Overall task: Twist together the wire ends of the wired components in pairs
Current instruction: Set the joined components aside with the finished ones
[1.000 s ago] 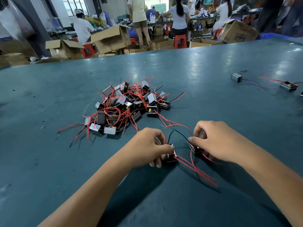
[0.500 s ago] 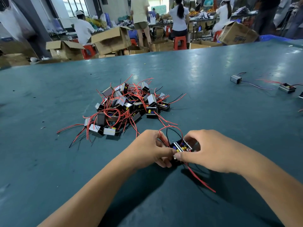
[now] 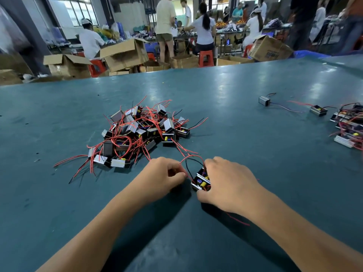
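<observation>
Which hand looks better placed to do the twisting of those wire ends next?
Probably the left hand. It already pinches the red wires beside the pair of components, while the right hand grips those components and seems busy steadying them.

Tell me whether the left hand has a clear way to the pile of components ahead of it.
Probably yes. Only bare table lies between the left hand and the pile, but its fingers pinch a red wire and must release first.
</observation>
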Available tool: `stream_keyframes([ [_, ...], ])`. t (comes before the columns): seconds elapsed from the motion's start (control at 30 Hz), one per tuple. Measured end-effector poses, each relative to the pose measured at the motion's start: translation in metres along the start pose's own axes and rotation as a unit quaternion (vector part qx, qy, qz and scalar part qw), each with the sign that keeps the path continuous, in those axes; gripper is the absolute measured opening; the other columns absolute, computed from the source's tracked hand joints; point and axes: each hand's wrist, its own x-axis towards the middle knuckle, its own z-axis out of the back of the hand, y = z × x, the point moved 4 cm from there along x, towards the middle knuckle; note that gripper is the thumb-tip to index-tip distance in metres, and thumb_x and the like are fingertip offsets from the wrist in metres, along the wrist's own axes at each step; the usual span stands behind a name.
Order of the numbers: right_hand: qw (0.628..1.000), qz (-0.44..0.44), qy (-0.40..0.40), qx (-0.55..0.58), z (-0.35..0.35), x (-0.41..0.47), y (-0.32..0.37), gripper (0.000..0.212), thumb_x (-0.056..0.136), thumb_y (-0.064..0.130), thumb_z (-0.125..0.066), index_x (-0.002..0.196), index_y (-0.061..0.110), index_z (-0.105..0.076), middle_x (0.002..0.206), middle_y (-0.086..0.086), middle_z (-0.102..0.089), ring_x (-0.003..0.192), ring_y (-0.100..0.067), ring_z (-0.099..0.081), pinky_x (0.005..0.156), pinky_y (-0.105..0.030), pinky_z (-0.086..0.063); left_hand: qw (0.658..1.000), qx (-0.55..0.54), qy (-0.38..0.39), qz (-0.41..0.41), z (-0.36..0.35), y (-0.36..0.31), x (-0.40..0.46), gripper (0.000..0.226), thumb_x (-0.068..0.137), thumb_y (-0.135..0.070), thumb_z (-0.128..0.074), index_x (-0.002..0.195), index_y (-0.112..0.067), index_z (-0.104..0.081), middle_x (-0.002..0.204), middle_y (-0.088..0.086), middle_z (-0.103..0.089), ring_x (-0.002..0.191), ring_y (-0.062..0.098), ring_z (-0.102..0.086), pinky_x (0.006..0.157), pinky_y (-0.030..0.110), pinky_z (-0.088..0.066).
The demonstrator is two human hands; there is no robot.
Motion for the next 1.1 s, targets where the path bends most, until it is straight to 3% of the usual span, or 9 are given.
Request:
stream_keyframes([
  [0.07,1.000,-0.011,-0.004,0.006,0.001,0.002,-0.004,0.043,0.074,0.056,-0.062,0.082,0.022,-0.037,0.077,0.008,-0.036,0.071,-0.021,-0.044,0.056,-0.033,-0.031,0.995,0.075,-0.052,-0.050,0.003,-0.001,0.001,0.009,0.091,-0.017,-0.068,0.086,-0.017,-0.075,0.075,-0.003,-0.066,0.070,0.010,-0.061,0.071,0.031,-0.050],
  [0.23,0.997,-0.068,-0.030,0.024,0.027,0.009,-0.052,0.037,0.069,0.049,-0.065,0.074,0.017,-0.048,0.072,0.002,-0.054,0.060,-0.016,-0.050,0.047,-0.029,-0.031,0.981,0.084,-0.145,-0.098,0.004,-0.001,0.004,0.004,0.089,-0.010,-0.071,0.086,-0.010,-0.074,0.080,0.000,-0.067,0.072,0.015,-0.059,0.070,0.030,-0.047],
  [0.5,0.985,-0.148,-0.054,-0.063,0.035,0.006,-0.141,0.046,0.068,0.047,-0.068,0.091,0.016,-0.043,0.075,0.004,-0.049,0.065,-0.022,-0.051,0.049,-0.030,-0.030,0.975,0.079,-0.170,-0.118,-0.001,-0.002,0.006,0.009,0.089,-0.008,-0.070,0.081,-0.012,-0.072,0.074,-0.004,-0.063,0.068,0.008,-0.056,0.067,0.031,-0.046],
  [0.67,0.946,-0.250,-0.113,-0.172,0.078,0.015,-0.224,0.060,0.075,0.052,-0.069,0.116,0.010,-0.056,0.112,-0.010,-0.065,0.103,-0.030,-0.064,0.081,-0.035,-0.050,0.974,0.071,-0.187,-0.104,0.001,0.001,0.004,0.010,0.091,-0.011,-0.069,0.082,-0.013,-0.072,0.072,-0.004,-0.063,0.069,0.012,-0.058,0.068,0.034,-0.047],
  [0.73,0.906,-0.346,-0.119,-0.213,0.098,0.011,-0.260,0.087,0.077,0.061,-0.069,0.138,0.005,-0.043,0.137,-0.017,-0.052,0.128,-0.033,-0.049,0.109,-0.048,-0.036,0.973,0.070,-0.195,-0.102,0.002,0.002,0.005,0.009,0.091,-0.011,-0.069,0.083,-0.012,-0.072,0.073,-0.004,-0.065,0.071,0.013,-0.060,0.069,0.032,-0.047],
  [0.8,0.889,-0.389,-0.137,-0.201,0.102,0.011,-0.268,0.105,0.079,0.069,-0.063,0.147,-0.001,-0.025,0.152,-0.022,-0.035,0.142,-0.038,-0.029,0.117,-0.057,-0.015,0.972,0.067,-0.202,-0.101,0.003,0.002,0.007,0.009,0.091,-0.012,-0.069,0.083,-0.013,-0.073,0.074,-0.006,-0.065,0.072,0.010,-0.060,0.069,0.028,-0.046],
  [0.9,0.913,-0.302,-0.182,-0.203,0.084,0.023,-0.226,0.092,0.080,0.068,-0.060,0.141,0.004,-0.033,0.145,-0.019,-0.041,0.137,-0.034,-0.035,0.114,-0.055,-0.021,0.971,0.066,-0.205,-0.100,0.003,0.003,0.009,0.009,0.092,-0.014,-0.068,0.084,-0.015,-0.073,0.075,-0.008,-0.065,0.073,0.006,-0.059,0.068,0.025,-0.045],
  [1.0,0.957,-0.225,-0.119,-0.139,0.050,0.036,-0.180,0.076,0.082,0.065,-0.059,0.134,0.013,-0.041,0.138,-0.012,-0.048,0.131,-0.030,-0.044,0.110,-0.049,-0.032,0.972,0.066,-0.203,-0.094,0.004,0.006,0.010,0.009,0.092,-0.016,-0.068,0.084,-0.017,-0.073,0.076,-0.010,-0.065,0.073,0.004,-0.059,0.067,0.019,-0.044],
  [1.1,0.975,-0.196,-0.072,-0.074,0.020,0.051,-0.149,0.076,0.085,0.065,-0.056,0.139,0.015,-0.039,0.142,-0.010,-0.045,0.134,-0.029,-0.042,0.112,-0.049,-0.029,0.972,0.065,-0.206,-0.094,0.006,0.007,0.009,0.008,0.092,-0.015,-0.068,0.085,-0.016,-0.073,0.078,-0.010,-0.066,0.075,0.004,-0.060,0.067,0.018,-0.045],
])
